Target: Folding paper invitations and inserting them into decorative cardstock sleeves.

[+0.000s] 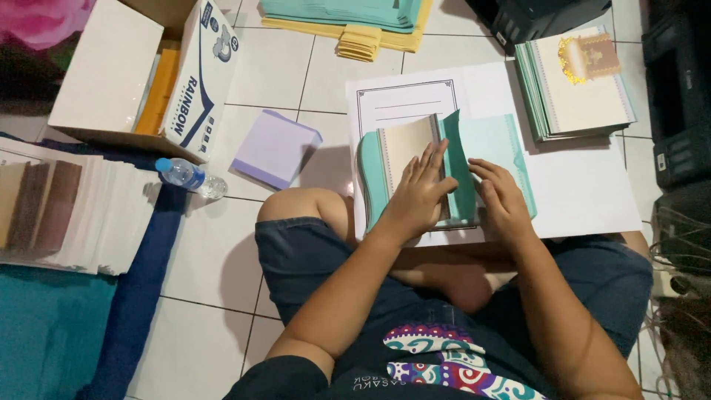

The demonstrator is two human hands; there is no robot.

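Both hands work one teal folded paper card: left hand flattens its cream flap, right hand pinches the raised teal fold, steadying it.

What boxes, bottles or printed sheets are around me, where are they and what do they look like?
Carton: upper left, open, white with dark blue print.
Bottle: lying below the carton, clear, blue cap.
Framed sheet: above the hands, white, dark border.
Card stack: upper right, cream and teal, gold emblem.
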